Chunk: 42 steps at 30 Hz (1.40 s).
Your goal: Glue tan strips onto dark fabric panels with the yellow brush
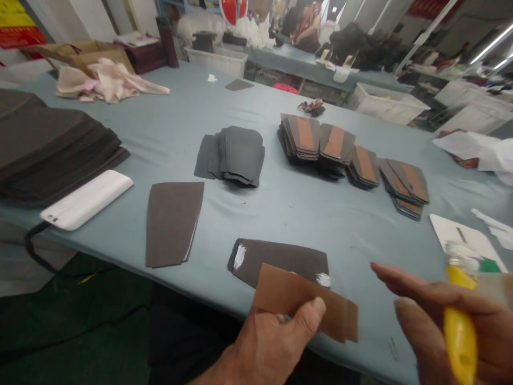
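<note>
Brown rectangular strips (302, 297) are pinched in my left hand (272, 337), thumb on top, at the table's front edge. Just beyond them lies a dark tapered piece (284, 258) with white smears at both ends, partly covered by the strips. My right hand (441, 315), at the lower right, holds a yellow-handled brush (460, 326); its index finger stretches out to the left. Another dark tapered piece (173, 223) lies flat left of centre. Behind it sits a stack of grey pieces (236, 155).
Stacks with brown strips (336, 141) stand at the back right. A large dark pile (52, 144) and a white device (88, 200) with a black cord are at left. A white board (460, 235) lies at right. Cloth scraps (108, 80) lie at the back left.
</note>
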Tool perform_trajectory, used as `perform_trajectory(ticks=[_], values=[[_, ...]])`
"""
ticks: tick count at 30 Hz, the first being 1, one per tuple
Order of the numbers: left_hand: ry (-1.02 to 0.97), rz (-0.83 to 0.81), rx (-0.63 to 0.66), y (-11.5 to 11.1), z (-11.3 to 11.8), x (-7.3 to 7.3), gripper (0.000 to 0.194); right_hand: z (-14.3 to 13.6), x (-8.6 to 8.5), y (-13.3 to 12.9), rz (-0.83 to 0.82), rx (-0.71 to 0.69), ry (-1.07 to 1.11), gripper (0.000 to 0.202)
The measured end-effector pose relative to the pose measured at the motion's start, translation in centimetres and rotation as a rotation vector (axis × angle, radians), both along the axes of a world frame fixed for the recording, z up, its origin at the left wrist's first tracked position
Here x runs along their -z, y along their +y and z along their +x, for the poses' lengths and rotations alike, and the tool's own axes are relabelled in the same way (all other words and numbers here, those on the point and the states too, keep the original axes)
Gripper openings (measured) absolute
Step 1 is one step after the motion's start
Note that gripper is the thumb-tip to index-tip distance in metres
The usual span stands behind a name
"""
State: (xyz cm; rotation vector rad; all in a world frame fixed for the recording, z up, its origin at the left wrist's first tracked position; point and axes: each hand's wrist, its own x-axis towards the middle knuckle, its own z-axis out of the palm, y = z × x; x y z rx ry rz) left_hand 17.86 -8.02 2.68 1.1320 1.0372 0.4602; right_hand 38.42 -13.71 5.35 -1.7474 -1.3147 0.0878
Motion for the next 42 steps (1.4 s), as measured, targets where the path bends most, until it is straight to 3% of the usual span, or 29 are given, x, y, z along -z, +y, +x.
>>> perform_trajectory(ticks=[5,10,13,20,22,26,28,32,42], values=[[-0.019,0.051,0.049,0.0,-0.1,-0.1,0.038,-4.7,-1.6,2.0,-0.126,-0.394,-0.056,0.014],[-0.172,0.251,-0.081,0.9,0.6,-1.1,0.024,-7.5,-0.6,4.0,-0.129,-0.507,0.192,0.010],[-0.253,0.331,-0.175,0.9,0.3,-0.7,0.016,-8.1,-0.2,4.6,-0.176,-0.532,0.319,0.011],[-0.191,0.156,-0.134,0.4,-1.5,0.6,0.012,-8.6,0.2,5.9,-0.215,-0.519,0.355,0.014],[-0.106,0.278,-0.119,0.1,-2.2,1.0,0.009,-8.6,0.4,6.7,-0.176,-0.468,0.359,0.015],[0.128,0.884,-0.122,-0.2,-4.4,2.4,0.019,-8.3,1.5,8.5,-0.161,-0.440,0.374,0.017],[0.187,1.035,-0.119,-0.1,-5.4,2.9,0.020,-8.2,2.2,9.2,-0.208,-0.458,0.355,0.017],[0.275,1.088,-0.102,0.3,-6.4,3.5,0.017,-8.3,3.4,10.0,-0.318,-0.503,0.316,0.016],[0.373,1.106,-0.062,0.7,-6.6,4.2,0.012,-8.0,4.6,11.0,-0.472,-0.573,0.311,0.014]])
